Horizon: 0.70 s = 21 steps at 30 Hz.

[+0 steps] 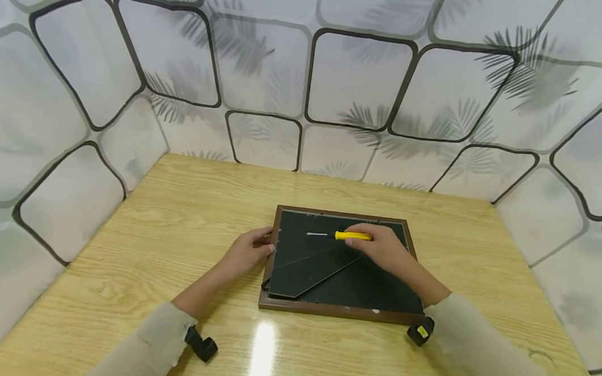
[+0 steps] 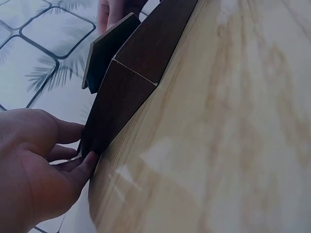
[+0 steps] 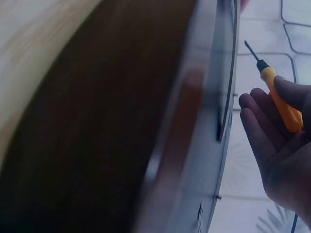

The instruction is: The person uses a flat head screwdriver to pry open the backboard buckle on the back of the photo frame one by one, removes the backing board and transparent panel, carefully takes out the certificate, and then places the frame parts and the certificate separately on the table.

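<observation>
A brown picture frame (image 1: pixel 315 307) lies on its face, its black back panel (image 1: pixel 377 288) upward. Across that panel stretches a black easel stand (image 1: pixel 293 275), its lower end raised off the back in the left wrist view. My left hand (image 1: pixel 245 253) holds the frame's left edge between thumb and fingers. In my right hand (image 1: pixel 384 250) is a yellow-handled screwdriver (image 1: pixel 354 236), gripped by the handle over the upper right of the panel. Its thin metal blade points left, and in the right wrist view the screwdriver (image 3: pixel 282 104) stands apart from the frame's back.
The frame rests on a light wood-grain table (image 1: pixel 203 205). Patterned white sheeting (image 1: pixel 266 67) rises along the back and both sides. Small black wrist cameras sit at the left cuff (image 1: pixel 201 344) and right cuff (image 1: pixel 420 331).
</observation>
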Motion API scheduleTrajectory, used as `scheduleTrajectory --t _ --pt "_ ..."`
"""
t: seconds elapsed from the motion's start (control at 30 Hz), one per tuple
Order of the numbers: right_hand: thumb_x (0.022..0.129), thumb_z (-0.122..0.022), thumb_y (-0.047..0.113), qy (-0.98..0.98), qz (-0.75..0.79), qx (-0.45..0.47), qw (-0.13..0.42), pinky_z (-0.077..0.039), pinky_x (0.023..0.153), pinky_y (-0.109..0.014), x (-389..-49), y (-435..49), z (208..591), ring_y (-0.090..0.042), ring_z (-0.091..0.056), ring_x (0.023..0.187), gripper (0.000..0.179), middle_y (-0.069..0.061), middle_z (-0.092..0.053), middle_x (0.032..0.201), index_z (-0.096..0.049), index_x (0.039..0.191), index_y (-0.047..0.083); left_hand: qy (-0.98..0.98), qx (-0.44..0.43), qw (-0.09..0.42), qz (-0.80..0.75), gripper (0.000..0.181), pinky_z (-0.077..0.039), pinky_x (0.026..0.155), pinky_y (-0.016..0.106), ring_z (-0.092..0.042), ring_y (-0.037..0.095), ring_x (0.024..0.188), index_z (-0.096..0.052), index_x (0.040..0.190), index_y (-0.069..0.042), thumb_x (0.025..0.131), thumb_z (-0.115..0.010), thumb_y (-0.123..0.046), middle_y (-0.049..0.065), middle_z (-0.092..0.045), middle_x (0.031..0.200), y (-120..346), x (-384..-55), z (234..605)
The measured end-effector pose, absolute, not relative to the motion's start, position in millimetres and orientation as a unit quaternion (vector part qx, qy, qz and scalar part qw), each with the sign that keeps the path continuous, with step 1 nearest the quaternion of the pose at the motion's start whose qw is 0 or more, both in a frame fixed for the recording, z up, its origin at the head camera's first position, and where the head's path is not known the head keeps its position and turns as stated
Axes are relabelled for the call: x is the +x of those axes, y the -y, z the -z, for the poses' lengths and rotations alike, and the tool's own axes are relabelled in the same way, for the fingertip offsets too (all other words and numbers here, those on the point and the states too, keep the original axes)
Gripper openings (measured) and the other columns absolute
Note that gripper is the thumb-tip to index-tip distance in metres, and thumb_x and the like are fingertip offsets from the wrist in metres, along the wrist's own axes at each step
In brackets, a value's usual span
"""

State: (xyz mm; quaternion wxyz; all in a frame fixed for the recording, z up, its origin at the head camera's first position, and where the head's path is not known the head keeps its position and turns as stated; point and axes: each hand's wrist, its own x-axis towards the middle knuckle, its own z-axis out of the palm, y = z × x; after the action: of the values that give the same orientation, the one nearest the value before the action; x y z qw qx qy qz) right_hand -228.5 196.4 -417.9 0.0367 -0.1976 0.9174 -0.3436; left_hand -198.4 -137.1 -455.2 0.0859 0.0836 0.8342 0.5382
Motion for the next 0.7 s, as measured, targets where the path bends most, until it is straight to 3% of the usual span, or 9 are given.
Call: scheduleTrajectory --t 0.23,0.7 --pt "0.097 -0.069 0.028 -0.920 0.328 -0.207 0.060 -0.052 0.082 -0.038 -235.4 -176.3 422.9 -0.020 -0.060 0.090 0.027 -0.005 -0.072 0.115 -0.073 0.121 0.016 -0.834 0.079 0.084 -0.540 0.056 -0.048 0.105 0.048 -0.055 0.036 0.130 -0.043 0.152 -0.002 0.100 -0.061 -0.009 0.021 -0.056 0.143 135.9 -197.6 453.3" --pt "0.096 -0.070 0.028 -0.926 0.320 -0.191 0.064 -0.052 0.082 -0.038 -239.7 -160.1 426.0 -0.020 -0.059 0.089 0.027 -0.005 -0.072 0.115 -0.073 0.120 0.017 -0.829 0.079 0.086 -0.546 0.055 -0.046 0.107 0.048 -0.055 0.035 0.130 -0.042 0.152 -0.001 0.100 -0.061 -0.008 0.021 -0.057 0.142 136.6 -198.1 454.3"
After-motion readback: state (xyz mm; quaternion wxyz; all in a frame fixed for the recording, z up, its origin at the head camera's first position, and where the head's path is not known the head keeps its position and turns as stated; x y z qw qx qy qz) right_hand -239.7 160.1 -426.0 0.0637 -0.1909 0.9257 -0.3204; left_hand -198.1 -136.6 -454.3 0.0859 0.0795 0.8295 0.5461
